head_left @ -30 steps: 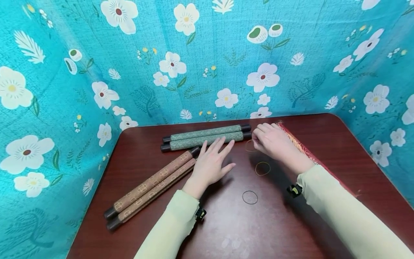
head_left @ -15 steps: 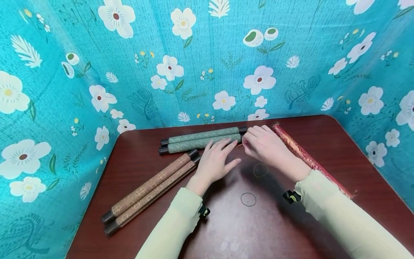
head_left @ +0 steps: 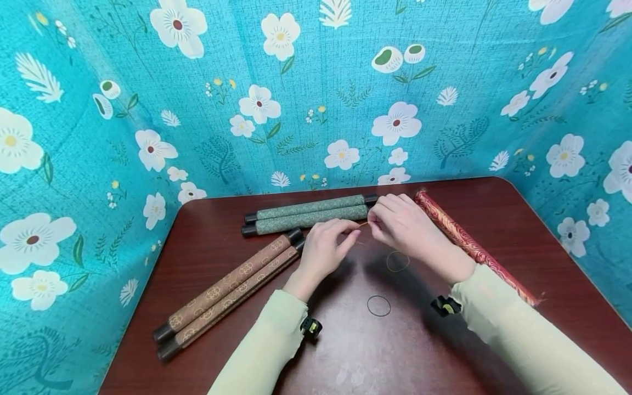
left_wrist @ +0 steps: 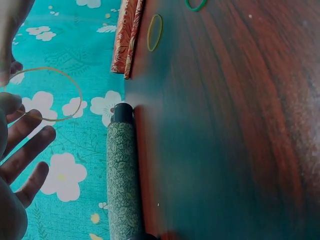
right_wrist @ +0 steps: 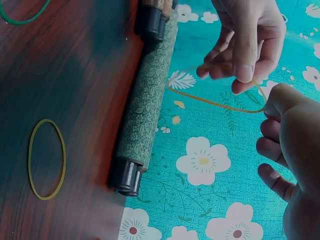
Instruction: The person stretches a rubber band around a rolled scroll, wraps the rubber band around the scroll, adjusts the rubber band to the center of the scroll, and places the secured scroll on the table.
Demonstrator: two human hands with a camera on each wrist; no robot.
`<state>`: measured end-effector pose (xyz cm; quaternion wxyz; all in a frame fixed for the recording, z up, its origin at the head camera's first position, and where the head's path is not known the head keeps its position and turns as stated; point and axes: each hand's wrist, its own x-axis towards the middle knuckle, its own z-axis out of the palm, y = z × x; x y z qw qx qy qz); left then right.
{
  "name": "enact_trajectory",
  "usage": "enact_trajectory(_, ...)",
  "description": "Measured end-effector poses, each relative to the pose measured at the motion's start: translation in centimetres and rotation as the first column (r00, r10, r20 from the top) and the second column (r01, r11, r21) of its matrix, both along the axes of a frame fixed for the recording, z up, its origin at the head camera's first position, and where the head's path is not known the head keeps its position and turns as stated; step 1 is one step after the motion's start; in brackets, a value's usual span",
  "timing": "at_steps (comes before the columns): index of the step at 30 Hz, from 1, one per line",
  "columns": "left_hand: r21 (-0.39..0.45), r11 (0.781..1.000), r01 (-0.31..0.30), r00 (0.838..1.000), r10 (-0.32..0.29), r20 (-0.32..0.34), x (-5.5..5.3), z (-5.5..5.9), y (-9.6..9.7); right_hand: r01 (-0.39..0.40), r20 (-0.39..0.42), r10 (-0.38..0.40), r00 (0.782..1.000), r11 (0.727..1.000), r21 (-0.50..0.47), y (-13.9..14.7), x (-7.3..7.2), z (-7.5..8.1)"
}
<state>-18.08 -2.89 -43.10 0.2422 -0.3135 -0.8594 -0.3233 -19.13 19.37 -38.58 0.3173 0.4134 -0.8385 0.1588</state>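
Observation:
An orange-yellow rubber band (right_wrist: 215, 103) hangs as a loop between both hands, above the table. My left hand (head_left: 323, 249) pinches one part of it between thumb and index finger, the other fingers loosely bent. From the right, my right hand (head_left: 402, 222) pinches it too, thumb against forefinger. In the left wrist view the loop of the band (left_wrist: 81, 97) hangs slack and round. Just behind the hands lies a green patterned scroll (head_left: 296, 221), rolled from both ends into two parallel rolls with dark knobs. The right hand overlaps its right end in the head view.
A brown floral double-rolled scroll (head_left: 232, 280) lies slanted at left. On the right is a thin red-and-gold roll (head_left: 459, 233). A yellow rubber band (right_wrist: 64, 155) and a dark green one (right_wrist: 22, 23) lie on the table (head_left: 345, 340). Flowered blue cloth (head_left: 306, 82) hangs behind.
The right hand has lifted the orange-yellow rubber band off the table and brought it left. The left hand's spread fingers have closed in to pinch it.

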Motion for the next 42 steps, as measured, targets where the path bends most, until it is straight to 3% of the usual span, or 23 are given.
enact_trajectory(6, 0.077, 0.997, 0.023, 0.999, -0.025, 0.030, -0.1, 0.3, -0.2, 0.009, 0.028, -0.008, 1.000, 0.999, -0.042, 0.2, 0.3, 0.1)
enact_trajectory(15, 0.060, 0.997, 0.044, 0.998, -0.047, 0.052, -0.2, 1.9, -0.1, 0.019, 0.169, 0.005, 0.986, 0.989, -0.145, 0.6, 0.8, -0.7)
enact_trajectory(21, 0.034, 0.997, 0.069, 0.997, -0.071, 0.044, -0.2, 3.4, -0.1, 0.060, 0.300, 0.008, 0.954, 0.974, -0.217, 1.1, 1.2, -1.1)
enact_trajectory(24, 0.033, 0.997, 0.072, 0.997, -0.073, 0.034, -0.3, 3.9, -0.2, 0.089, 0.414, 0.022, 0.910, 0.965, -0.247, 1.2, 1.5, -1.2)
enact_trajectory(26, 0.035, 0.997, 0.070, 0.997, -0.071, 0.031, -0.4, 4.3, -0.3, 0.114, 0.505, 0.042, 0.862, 0.954, -0.276, 1.1, 1.7, -1.3)
enact_trajectory(30, 0.048, 0.996, 0.078, 0.996, -0.080, 0.037, -0.5, 5.0, -0.4, 0.160, 0.674, 0.188, 0.714, 0.894, -0.419, 0.7, 2.0, -1.8)
enact_trajectory(33, 0.061, 0.994, 0.090, 0.995, -0.093, 0.047, -0.7, 5.4, -0.4, 0.169, 0.710, 0.351, 0.610, 0.818, -0.549, 0.2, 2.1, -2.3)
enact_trajectory(34, 0.064, 0.994, 0.090, 0.994, -0.094, 0.052, -0.8, 5.5, -0.4, 0.163, 0.704, 0.398, 0.589, 0.794, -0.585, 0.0, 2.1, -2.5)
enact_trajectory(37, 0.073, 0.993, 0.088, 0.993, -0.094, 0.070, -0.9, 5.7, -0.3, 0.145, 0.670, 0.496, 0.552, 0.734, -0.663, -0.5, 2.1, -2.8)
enact_trajectory(42, 0.090, 0.992, 0.083, 0.991, -0.091, 0.098, -1.1, 6.0, -0.3, 0.193, 0.636, 0.560, 0.531, 0.651, -0.734, -1.3, 2.2, -2.9)
